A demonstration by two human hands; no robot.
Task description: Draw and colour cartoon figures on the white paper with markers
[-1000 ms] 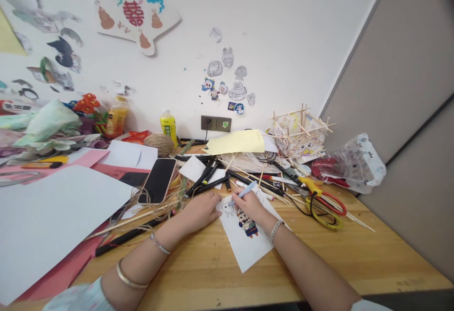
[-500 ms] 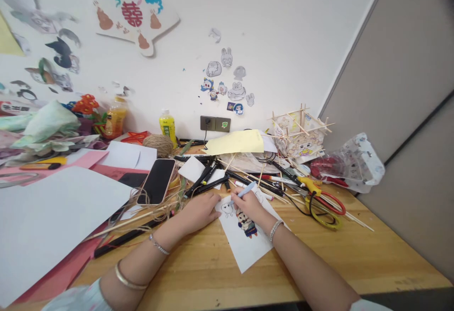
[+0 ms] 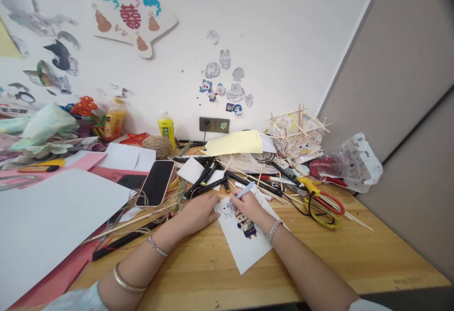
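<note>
A light blue pen (image 3: 244, 191) is pinched in my right hand (image 3: 250, 204), its tip down at the outline of a small round-faced figure. The white sheet (image 3: 244, 259) under it lies tilted on the wooden table and carries a coloured cartoon animal in dark blue clothes (image 3: 247, 227). Part of another outline shows at the sheet's top right; my right hand covers some of the sheet. My left hand (image 3: 201, 212) rests palm down on the table, fingers stretched out, with the fingertips at the sheet's upper left edge.
Behind my hands lie black markers (image 3: 204, 173), thin wooden sticks and a yellow sheet (image 3: 236, 142). A phone (image 3: 156, 183) rests amid twine at left, near a large white sheet (image 3: 60, 226). Scissors (image 3: 328, 202) lie at right; bottles (image 3: 166, 128) stand by the wall.
A few more short pen strokes seem to show on the outlined figure. Both hands stay almost in place; the whole view has shifted very slightly.
</note>
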